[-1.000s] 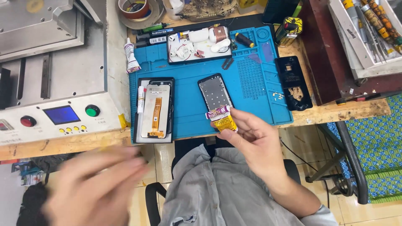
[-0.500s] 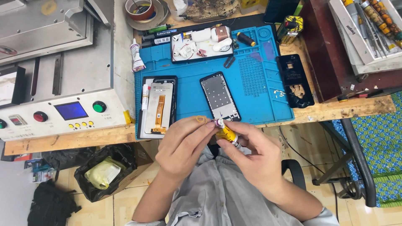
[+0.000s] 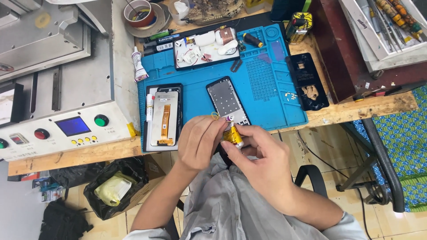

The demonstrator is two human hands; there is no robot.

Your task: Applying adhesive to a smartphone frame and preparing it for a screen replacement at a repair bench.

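My right hand grips a small yellow glue tube just in front of the workbench edge. My left hand pinches the tube's top end, fingers closed around its cap or nozzle. Directly beyond the hands a phone frame lies on the blue work mat. Left of it sits a second opened phone showing an orange flex cable, with a thin white tube on its left edge.
A grey machine with red and green buttons and a blue screen fills the left. A black parts tray, glue bottle, tape roll and black phone cover lie around the mat. A bin bag stands below.
My left hand came in from the lower left and closed on the top of the tube. Both hands with the tube drew slightly back off the mat toward me.
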